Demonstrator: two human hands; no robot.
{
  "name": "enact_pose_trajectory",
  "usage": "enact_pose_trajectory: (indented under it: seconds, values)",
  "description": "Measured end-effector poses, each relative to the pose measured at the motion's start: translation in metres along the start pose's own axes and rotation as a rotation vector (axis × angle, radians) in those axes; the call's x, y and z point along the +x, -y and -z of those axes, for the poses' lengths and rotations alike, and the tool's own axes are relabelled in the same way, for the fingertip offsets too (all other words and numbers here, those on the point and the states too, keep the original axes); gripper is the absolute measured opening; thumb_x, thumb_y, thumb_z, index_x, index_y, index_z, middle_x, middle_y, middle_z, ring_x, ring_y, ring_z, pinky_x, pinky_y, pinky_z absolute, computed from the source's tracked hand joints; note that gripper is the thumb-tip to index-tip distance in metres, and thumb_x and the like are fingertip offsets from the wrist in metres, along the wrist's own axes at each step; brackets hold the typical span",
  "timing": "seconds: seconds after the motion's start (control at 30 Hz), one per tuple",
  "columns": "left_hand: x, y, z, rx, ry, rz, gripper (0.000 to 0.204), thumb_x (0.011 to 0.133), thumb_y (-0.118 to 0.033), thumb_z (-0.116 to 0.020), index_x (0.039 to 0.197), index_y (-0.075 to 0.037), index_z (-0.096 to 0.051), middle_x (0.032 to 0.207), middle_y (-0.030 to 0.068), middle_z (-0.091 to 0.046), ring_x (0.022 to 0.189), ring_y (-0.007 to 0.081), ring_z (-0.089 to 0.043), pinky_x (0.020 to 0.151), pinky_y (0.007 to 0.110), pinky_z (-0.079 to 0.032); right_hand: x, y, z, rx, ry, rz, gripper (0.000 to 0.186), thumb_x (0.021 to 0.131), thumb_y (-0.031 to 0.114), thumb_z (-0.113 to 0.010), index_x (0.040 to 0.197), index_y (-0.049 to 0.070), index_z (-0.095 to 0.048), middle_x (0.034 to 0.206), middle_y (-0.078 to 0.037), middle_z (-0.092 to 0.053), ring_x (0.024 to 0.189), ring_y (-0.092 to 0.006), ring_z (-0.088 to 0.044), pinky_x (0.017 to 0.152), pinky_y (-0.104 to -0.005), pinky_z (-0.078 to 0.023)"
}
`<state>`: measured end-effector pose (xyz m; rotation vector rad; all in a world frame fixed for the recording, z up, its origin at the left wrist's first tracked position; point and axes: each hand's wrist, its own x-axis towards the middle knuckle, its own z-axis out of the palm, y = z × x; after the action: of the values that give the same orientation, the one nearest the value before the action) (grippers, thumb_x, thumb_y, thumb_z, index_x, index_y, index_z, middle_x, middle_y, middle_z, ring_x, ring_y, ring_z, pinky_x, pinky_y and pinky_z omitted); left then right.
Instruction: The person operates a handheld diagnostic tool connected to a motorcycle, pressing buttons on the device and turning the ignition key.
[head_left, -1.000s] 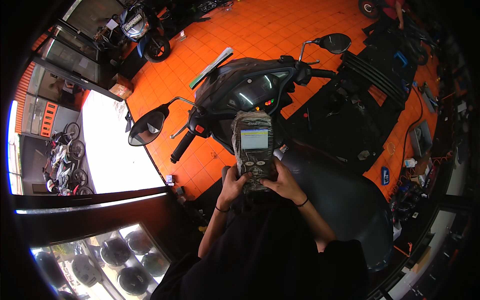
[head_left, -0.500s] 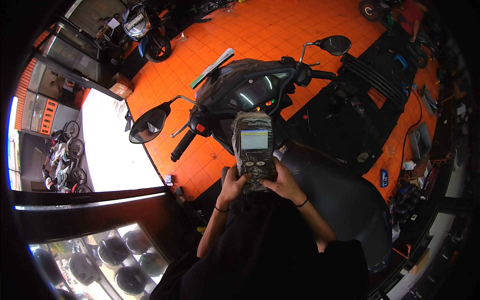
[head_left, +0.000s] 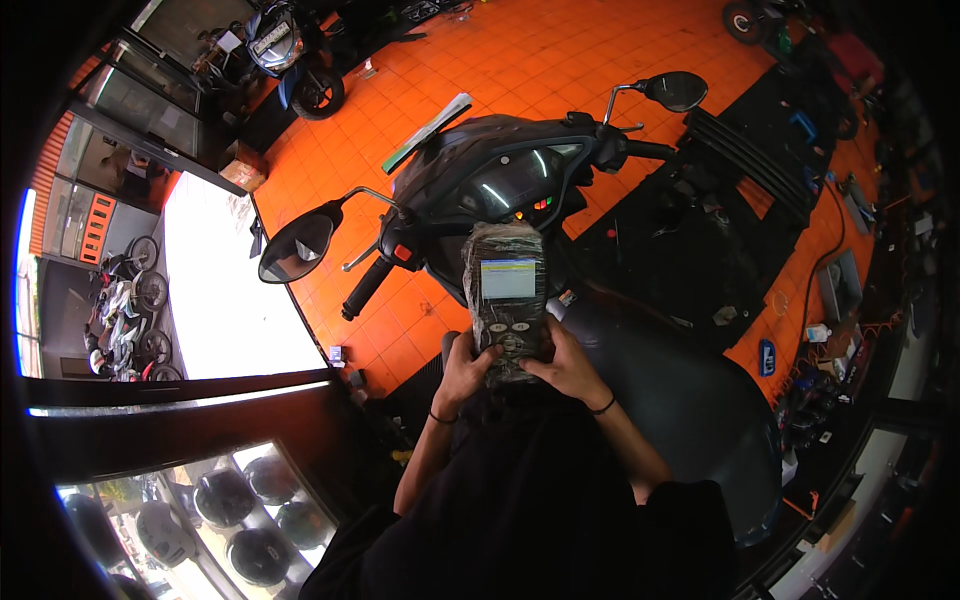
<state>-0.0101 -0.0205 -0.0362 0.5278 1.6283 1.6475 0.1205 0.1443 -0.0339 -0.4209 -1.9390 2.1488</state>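
A handheld diagnostic scanner, dark and wrapped in clear plastic film, is held upright between my two hands. Its lit screen is pale with a yellow band near the top. My left hand grips the lower left side, thumb on the keypad. On the lower right, my right hand is closed round the casing, its thumb also on the keys. Just beyond the scanner is a dark scooter, whose dashboard shows small coloured lights. The scooter's black seat lies to the right of my hands.
The scooter's left mirror and right mirror stick out on stalks. A black mat covers part of the orange tiled floor. Helmets fill a case at lower left. A person is at the far right.
My hands and the scanner stay almost in place. The surroundings shift very slightly in view, and the person at the far right has changed posture.
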Motion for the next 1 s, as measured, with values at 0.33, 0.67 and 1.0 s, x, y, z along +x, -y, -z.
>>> enact_pose_trajectory:
  seconds: [0.33,0.67,1.0]
  values:
    - [0.0016,-0.0013,0.0018,0.006,0.005,0.020,0.033,0.089,-0.009,-0.068,0.114,0.012,-0.061,0.101,0.0110,-0.073,0.090,0.0130,-0.066,0.079,0.030,-0.053,0.0012,0.0061,-0.0007,-0.041,-0.020,0.007,0.069,0.078,0.006,-0.077,0.138,-0.004,-0.045,0.127,-0.018,-0.064,0.121,-0.0278,-0.063,0.103,-0.0393,-0.051]
    - [0.0029,0.0011,0.0028,0.008,0.018,0.023,0.034,0.090,-0.009,-0.067,0.116,0.012,-0.060,0.102,0.0108,-0.072,0.090,0.0132,-0.066,0.080,0.030,-0.053,0.0025,0.0015,0.0009,-0.005,-0.004,0.004,0.068,0.078,0.007,-0.078,0.137,-0.005,-0.047,0.128,-0.019,-0.064,0.122,-0.0283,-0.062,0.104,-0.0392,-0.049]
    - [0.0010,-0.0017,0.0010,-0.003,0.016,0.017,0.036,0.090,-0.009,-0.067,0.117,0.012,-0.059,0.104,0.0113,-0.072,0.092,0.0135,-0.066,0.082,0.031,-0.053,0.0012,0.0048,0.0003,0.020,0.002,-0.013,0.069,0.078,0.007,-0.077,0.138,-0.005,-0.045,0.128,-0.019,-0.063,0.122,-0.0293,-0.062,0.104,-0.0399,-0.049]
